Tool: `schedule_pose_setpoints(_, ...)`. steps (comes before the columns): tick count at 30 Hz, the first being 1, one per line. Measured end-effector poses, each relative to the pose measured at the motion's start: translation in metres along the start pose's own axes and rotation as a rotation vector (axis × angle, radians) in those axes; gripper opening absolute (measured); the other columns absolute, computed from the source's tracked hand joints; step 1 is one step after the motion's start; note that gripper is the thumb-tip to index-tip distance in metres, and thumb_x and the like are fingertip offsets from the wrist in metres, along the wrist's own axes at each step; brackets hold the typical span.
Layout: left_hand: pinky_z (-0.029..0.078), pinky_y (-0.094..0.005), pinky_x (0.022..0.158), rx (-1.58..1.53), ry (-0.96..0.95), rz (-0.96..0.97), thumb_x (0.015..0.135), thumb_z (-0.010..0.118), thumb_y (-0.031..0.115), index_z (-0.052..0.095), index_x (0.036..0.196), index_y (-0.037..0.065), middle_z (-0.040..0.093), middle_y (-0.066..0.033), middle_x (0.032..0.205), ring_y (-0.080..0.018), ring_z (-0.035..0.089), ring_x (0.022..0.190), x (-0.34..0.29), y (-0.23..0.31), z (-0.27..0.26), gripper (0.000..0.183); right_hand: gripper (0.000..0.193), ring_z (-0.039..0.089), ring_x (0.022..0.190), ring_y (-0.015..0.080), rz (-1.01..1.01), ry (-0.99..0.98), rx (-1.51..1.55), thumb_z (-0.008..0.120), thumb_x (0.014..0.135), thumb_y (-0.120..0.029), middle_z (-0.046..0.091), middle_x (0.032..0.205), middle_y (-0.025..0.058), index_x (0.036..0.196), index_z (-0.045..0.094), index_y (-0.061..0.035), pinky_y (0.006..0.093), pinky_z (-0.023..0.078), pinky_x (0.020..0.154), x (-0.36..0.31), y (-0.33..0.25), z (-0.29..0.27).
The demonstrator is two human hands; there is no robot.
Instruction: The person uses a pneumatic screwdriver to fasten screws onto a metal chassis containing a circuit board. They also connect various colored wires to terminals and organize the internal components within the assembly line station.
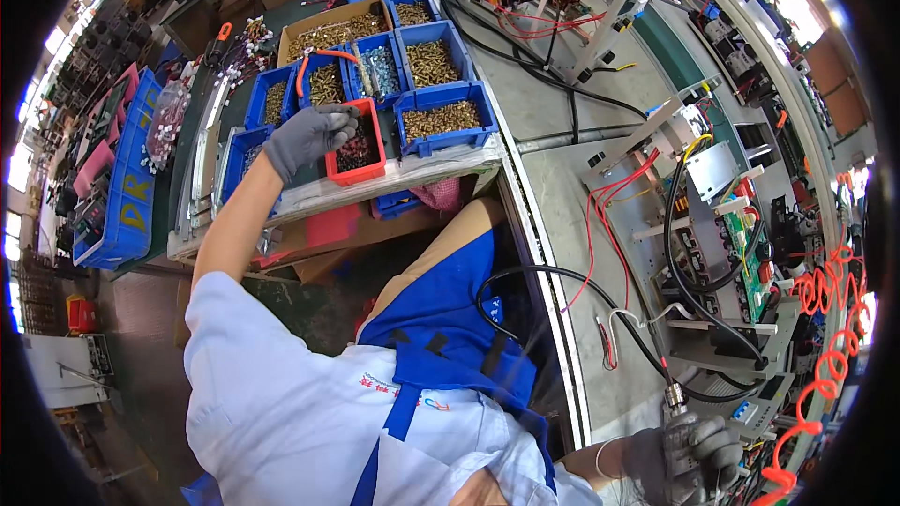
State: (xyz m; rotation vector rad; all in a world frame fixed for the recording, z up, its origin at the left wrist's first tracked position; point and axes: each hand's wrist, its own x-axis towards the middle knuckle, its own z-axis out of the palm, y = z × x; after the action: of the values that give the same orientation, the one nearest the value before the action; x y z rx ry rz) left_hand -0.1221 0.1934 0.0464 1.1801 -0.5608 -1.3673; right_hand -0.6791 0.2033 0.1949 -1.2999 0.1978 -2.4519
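My left hand (314, 138), in a grey glove, is at the left rim of a small red bin (368, 165). Its fingers are curled and pinched together, and whatever they hold is too small or hidden to name. Dark and reddish small parts (354, 152) lie inside that bin. At the lower right, my right hand (689, 459), also gloved in grey, has its fingers wrapped round a slim metal tool (674, 399) whose upper end sticks out above the fist. The hand covers the rest of the tool.
Blue bins (443, 137) of brass fasteners surround the red bin. An orange-handled tool (328, 54) rests across some of them. On the right bench stand open electrical assemblies (741, 253) with red wires and black cables. A red coiled hose (825, 365) hangs at the far right.
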Motion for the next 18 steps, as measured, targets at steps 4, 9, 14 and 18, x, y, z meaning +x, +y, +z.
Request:
schedule_pose_setpoints(4, 0.055, -0.0224, 0.067, -0.285, -0.036, 0.018, 0.098, 0.048, 0.009, 0.053, 0.116, -0.004, 0.060, -0.0077, 0.095, -0.0137, 0.061, 0.080, -0.002, -0.010, 0.005, 0.023, 0.032, 0.039, 0.058, 0.0198, 0.124, -0.197, 0.107, 0.058, 0.072, -0.010, 0.038, 0.079, 0.0082, 0.097, 0.041, -0.0008, 0.0341, 0.036, 0.046, 0.012, 0.001, -0.021)
schedule_pose_setpoints(9, 0.051, -0.0270, 0.075, -0.509, -0.099, 0.153, 0.098, 0.053, 0.017, 0.055, 0.112, -0.002, 0.059, -0.0073, 0.091, -0.0151, 0.059, 0.080, 0.020, -0.035, -0.030, 0.024, 0.037, 0.049, 0.062, 0.0203, 0.427, -0.283, 0.123, 0.069, 0.072, -0.015, 0.044, 0.083, 0.0078, 0.103, 0.052, -0.0060, 0.0350, 0.046, 0.048, 0.015, -0.002, -0.036)
schedule_pose_setpoints(14, 0.048, -0.0192, 0.060, -0.748, -0.181, 0.093, 0.099, 0.054, 0.026, 0.058, 0.108, 0.002, 0.058, -0.0048, 0.096, -0.0082, 0.053, 0.077, -0.006, -0.042, 0.037, 0.026, 0.046, 0.040, 0.054, 0.0129, 0.282, -0.172, 0.072, 0.069, 0.076, -0.016, 0.036, 0.078, 0.0027, 0.118, 0.050, -0.0086, 0.0296, 0.044, 0.041, 0.013, 0.025, -0.005)
schedule_pose_setpoints(18, 0.043, -0.0166, 0.055, -0.429, -0.403, -0.078, 0.096, 0.057, 0.023, 0.055, 0.112, 0.000, 0.053, -0.0042, 0.095, -0.0064, 0.047, 0.074, 0.002, -0.065, 0.192, 0.028, 0.046, 0.049, 0.061, 0.0154, 0.344, -0.293, 0.128, 0.073, 0.082, -0.018, 0.043, 0.082, 0.0031, 0.122, 0.052, -0.0128, 0.0333, 0.054, 0.053, 0.021, 0.030, -0.007)
